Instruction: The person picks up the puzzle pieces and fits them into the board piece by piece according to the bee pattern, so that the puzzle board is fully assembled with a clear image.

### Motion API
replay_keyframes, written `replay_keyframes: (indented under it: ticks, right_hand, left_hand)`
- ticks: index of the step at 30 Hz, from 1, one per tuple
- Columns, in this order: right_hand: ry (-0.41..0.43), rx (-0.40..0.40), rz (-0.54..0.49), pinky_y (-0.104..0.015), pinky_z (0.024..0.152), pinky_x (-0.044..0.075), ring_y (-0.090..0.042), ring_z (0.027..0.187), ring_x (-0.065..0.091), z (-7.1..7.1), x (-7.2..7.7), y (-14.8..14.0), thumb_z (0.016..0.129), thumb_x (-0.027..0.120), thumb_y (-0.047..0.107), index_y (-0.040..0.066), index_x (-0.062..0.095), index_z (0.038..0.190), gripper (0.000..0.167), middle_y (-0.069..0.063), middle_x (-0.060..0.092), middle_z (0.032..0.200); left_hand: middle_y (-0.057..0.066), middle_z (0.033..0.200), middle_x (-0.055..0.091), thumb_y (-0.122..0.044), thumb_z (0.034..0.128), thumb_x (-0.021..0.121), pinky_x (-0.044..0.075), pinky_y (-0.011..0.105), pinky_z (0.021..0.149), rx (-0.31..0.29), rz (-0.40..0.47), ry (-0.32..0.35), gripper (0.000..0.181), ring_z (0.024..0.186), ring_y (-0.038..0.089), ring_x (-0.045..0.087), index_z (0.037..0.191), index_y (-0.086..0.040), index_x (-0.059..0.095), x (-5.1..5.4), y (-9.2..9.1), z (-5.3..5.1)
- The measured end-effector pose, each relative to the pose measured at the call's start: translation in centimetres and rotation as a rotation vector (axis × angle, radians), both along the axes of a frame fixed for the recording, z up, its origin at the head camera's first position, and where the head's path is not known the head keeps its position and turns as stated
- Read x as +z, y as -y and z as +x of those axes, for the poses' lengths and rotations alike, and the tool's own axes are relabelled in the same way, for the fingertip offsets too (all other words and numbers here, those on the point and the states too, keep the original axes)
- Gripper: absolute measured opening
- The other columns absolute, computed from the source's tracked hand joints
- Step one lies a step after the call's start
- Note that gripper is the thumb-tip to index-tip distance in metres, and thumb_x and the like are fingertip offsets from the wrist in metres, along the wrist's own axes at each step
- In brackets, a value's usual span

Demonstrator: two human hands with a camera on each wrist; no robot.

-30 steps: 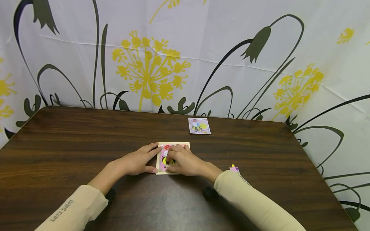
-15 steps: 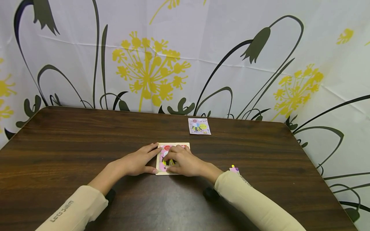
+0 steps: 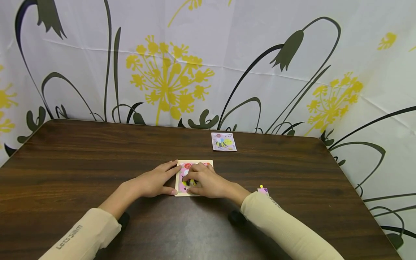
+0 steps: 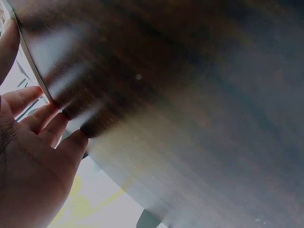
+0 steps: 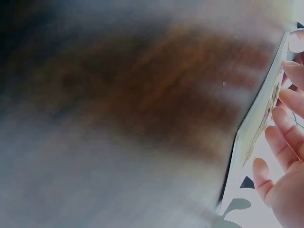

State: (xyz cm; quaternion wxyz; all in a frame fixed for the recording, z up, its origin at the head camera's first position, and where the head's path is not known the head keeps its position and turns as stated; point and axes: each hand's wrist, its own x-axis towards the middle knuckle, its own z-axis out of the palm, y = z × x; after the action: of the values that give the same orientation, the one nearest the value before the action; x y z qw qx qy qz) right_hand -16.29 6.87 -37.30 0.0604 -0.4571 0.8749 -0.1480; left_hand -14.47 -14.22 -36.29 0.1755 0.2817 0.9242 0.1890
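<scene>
A small jigsaw puzzle (image 3: pixel 181 187) with a pink bee picture lies in a pale wooden tray (image 3: pixel 195 161) in the middle of the table. My left hand (image 3: pixel 152 182) rests against the tray's left edge, fingers extended, thumb near the lower left corner. Over the right half of the picture is my right hand (image 3: pixel 209 183), with bent, spread fingers whose tips touch the puzzle. No piece shows gripped between its thumb and index finger. This hand hides much of the picture. In the right wrist view, the tray (image 5: pixel 259 102) is seen edge-on beside the fingers.
A square bee picture card (image 3: pixel 224 142) lies behind the tray, near the back edge of the brown wooden table (image 3: pixel 97 151). Loose pink puzzle pieces (image 3: pixel 263 190) show beside the right sleeve, partly hidden by it. A flower-patterned curtain (image 3: pixel 247 36) hangs behind.
The right index finger has shifted slightly left over the puzzle since a second ago. My left hand and the tray stay in place.
</scene>
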Motion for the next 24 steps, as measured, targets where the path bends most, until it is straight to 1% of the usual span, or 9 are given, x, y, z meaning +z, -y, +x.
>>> replay_keyframes:
  ticks: [8,12,15,20,24]
  right_hand:
    - [0.013,0.002,-0.003,-0.035,0.079,0.033,-0.013,0.096,0.046,0.0,0.1,-0.1,0.084,0.067,0.023,0.015,0.066,0.108,0.025,0.001,0.055,0.101]
    - [0.035,-0.001,-0.018,-0.036,0.079,0.032,-0.014,0.100,0.047,-0.1,0.3,-0.5,0.084,0.067,0.023,0.014,0.066,0.106,0.024,0.001,0.056,0.103]
    - [0.051,0.000,-0.034,-0.034,0.078,0.031,-0.014,0.099,0.048,-0.3,0.4,-0.9,0.084,0.067,0.021,0.012,0.066,0.105,0.023,0.000,0.057,0.102]
    - [0.106,-0.019,-0.067,-0.032,0.075,0.030,-0.014,0.097,0.050,-0.5,0.7,-1.7,0.085,0.066,0.018,0.009,0.067,0.106,0.023,-0.001,0.060,0.101]
    - [0.140,-0.037,-0.081,-0.032,0.076,0.031,-0.014,0.097,0.051,-0.5,1.0,-2.5,0.085,0.065,0.018,0.008,0.066,0.105,0.022,-0.001,0.061,0.100]
  left_hand:
    - [0.026,0.145,0.020,-0.036,0.0857,0.061,0.026,0.055,0.099,-0.016,0.017,-0.018,0.074,0.132,0.042,0.018,0.141,0.002,0.029,0.0,0.1,0.1]
    - [0.025,0.145,0.020,-0.037,0.0858,0.061,0.025,0.055,0.100,-0.013,0.023,-0.012,0.074,0.132,0.042,0.018,0.141,0.002,0.029,0.1,0.1,0.1]
    - [0.025,0.146,0.019,-0.037,0.0856,0.061,0.025,0.055,0.100,-0.008,0.021,-0.003,0.075,0.132,0.042,0.017,0.141,0.001,0.029,0.0,0.1,0.0]
    - [0.025,0.146,0.018,-0.037,0.0854,0.062,0.024,0.055,0.100,-0.004,0.019,0.006,0.076,0.133,0.042,0.016,0.141,0.001,0.028,-0.2,0.1,0.0]
    - [0.025,0.146,0.018,-0.037,0.0852,0.062,0.024,0.054,0.101,0.001,0.017,0.010,0.076,0.133,0.041,0.016,0.142,0.001,0.028,-0.2,0.0,0.0]
